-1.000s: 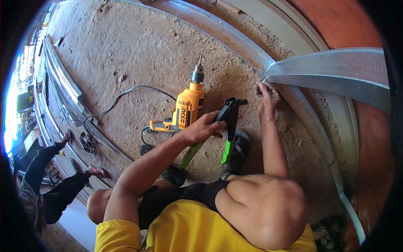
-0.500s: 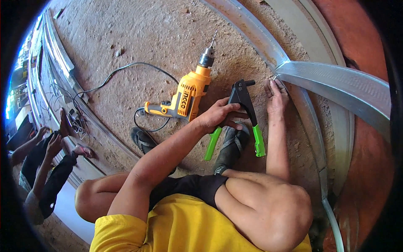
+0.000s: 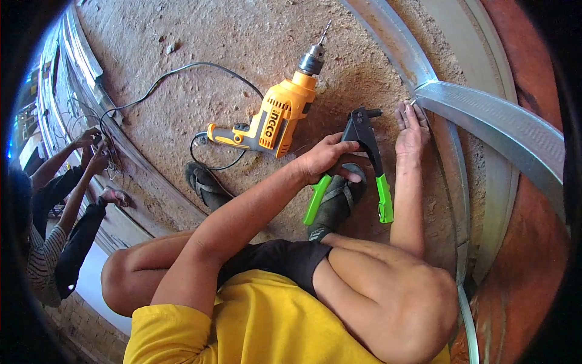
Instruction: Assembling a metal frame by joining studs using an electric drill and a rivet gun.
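Note:
My left hand [image 3: 329, 161] is closed round a hand riveter [image 3: 357, 127] with a black body and green handles, held over my sandal [image 3: 333, 212]. My right hand [image 3: 411, 134] pinches a small silver rivet [image 3: 412, 104] at the corner where an upright-flanged galvanized channel [image 3: 485, 117] meets another channel [image 3: 394, 42] on the ground. A yellow-and-black corded drill [image 3: 273, 118] lies on the dusty floor [image 3: 157, 145] left of the riveter, its bit pointing away from me and its black cable [image 3: 182, 68] looping leftward.
At the left, a co-worker [image 3: 45, 255] sits with both hands [image 3: 97, 155] raised near some wires. Long metal profiles [image 3: 85, 48] lie along that side. Grey boards [image 3: 488, 60] and a reddish-brown surface [image 3: 515, 242] run along the right.
My left hand and the riveter have moved up and right, nearer the corner. The view has shifted, so the drill appears higher. The co-worker's hands have risen from beside the legs.

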{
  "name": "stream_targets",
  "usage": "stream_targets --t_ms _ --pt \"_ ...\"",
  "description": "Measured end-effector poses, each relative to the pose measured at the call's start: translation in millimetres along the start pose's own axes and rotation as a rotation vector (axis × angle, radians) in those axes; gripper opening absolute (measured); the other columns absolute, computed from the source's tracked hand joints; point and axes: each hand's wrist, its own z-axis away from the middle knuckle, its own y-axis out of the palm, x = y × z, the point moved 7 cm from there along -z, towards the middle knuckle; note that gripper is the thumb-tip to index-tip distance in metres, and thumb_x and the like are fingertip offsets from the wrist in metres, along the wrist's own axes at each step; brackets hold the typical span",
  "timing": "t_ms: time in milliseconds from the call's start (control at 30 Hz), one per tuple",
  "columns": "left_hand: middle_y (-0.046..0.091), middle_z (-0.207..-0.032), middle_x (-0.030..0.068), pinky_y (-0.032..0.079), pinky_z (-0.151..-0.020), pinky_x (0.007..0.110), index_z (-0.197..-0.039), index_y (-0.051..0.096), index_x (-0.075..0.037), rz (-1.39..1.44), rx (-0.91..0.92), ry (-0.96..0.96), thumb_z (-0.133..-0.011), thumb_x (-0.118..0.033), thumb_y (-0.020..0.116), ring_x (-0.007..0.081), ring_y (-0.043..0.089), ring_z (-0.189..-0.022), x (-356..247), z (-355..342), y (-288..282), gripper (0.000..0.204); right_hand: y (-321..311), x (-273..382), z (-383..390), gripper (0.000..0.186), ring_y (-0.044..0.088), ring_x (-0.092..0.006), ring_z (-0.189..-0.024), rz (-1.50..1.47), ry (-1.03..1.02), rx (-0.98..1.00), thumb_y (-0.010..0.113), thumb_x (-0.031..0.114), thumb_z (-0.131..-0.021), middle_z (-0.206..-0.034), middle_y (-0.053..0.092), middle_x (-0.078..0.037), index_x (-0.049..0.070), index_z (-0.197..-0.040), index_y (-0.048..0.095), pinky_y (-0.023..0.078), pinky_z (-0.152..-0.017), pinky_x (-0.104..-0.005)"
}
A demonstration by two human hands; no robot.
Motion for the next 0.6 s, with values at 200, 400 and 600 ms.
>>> stream_targets --t_ms 200,400,600 --pt "0.054 -0.117 0.016 0.058 -0.066 0.04 -0.125 0.039 -0.003 -0.017 0.023 0.013 -0.093 -0.016 0.046 0.0314 0.057 -0.105 -5.3 -1.9 1.0 0.035 9.3 -9.4 -2.2 0.011 0.064 -0.0235 -0.092 -0.137 0.042 0.041 0.06 0.003 -0.084 -0.099 0.064 -0.011 0.003 -0.094 0.057 0.055 -0.079 -0.0339" --pt "0.051 -0.118 0.0138 0.058 -0.066 0.042 -0.128 0.035 -0.006 0.069 0.104 0.088 -0.089 -0.01 0.05 0.0301 0.057 -0.105 -17.2 -1.9 13.5 0.042 9.5 -8.6 -2.9 0.009 0.064 -0.0236 -0.09 -0.159 0.033 0.027 0.06 0.002 -0.084 -0.097 0.064 -0.011 0.003 -0.092 0.056 0.055 -0.079 -0.0333" --pt "0.052 -0.12 0.014 0.057 -0.069 0.04 -0.129 0.036 -0.006 -0.104 0.039 0.07 -0.089 -0.01 0.049 0.0294 0.056 -0.107 -27.9 -8.6 3.7 0.042 22.4 -4.1 -3.7 0.013 0.064 -0.0233 -0.086 -0.162 -0.029 -0.035 0.062 0.003 -0.083 -0.094 0.064 -0.012 0.002 -0.093 0.054 0.055 -0.076 -0.0324"
